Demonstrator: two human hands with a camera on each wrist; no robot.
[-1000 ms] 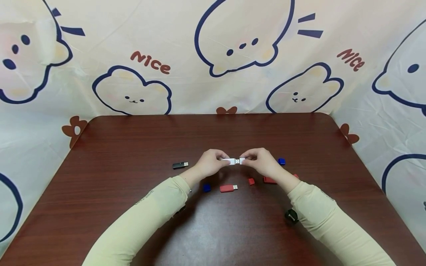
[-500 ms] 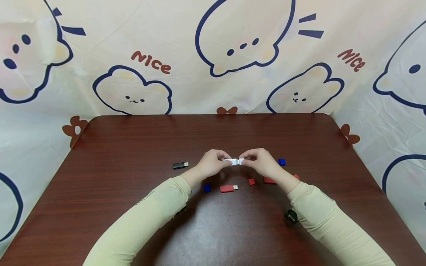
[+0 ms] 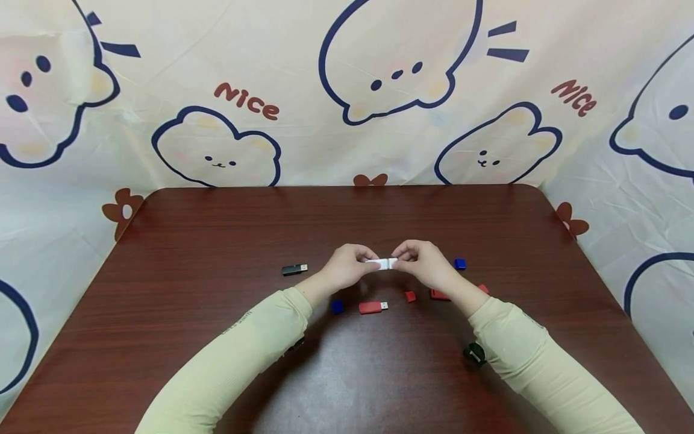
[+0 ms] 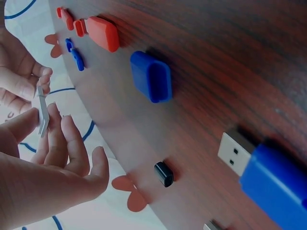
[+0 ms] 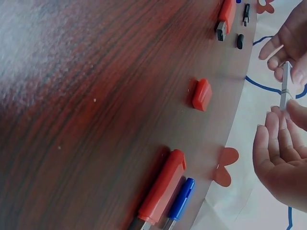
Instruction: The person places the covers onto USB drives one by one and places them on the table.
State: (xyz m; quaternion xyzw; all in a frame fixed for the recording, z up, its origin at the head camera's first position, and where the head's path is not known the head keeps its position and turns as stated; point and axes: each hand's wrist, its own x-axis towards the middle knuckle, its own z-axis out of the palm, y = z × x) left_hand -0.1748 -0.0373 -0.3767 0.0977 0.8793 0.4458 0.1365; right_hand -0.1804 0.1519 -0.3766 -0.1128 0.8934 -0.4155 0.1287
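In the head view my left hand pinches the body of a white USB flash drive between thumb and fingers. Its white cap is pinched by my right hand at the other end. Body and cap lie in line, with only a thin seam between them and no metal plug showing. Both wrist views show the white drive edge-on, raised over the table between the fingertips of both hands.
Left of the hands lie a black USB drive and a black cap. Nearer are a blue cap, a blue drive, a red drive and a red cap. Another red drive lies beside a blue one.
The metal plug, visible between body and cap a second ago, has gone out of sight as the two white parts came together. Both hands stay nearly in place; the other pieces have not moved.
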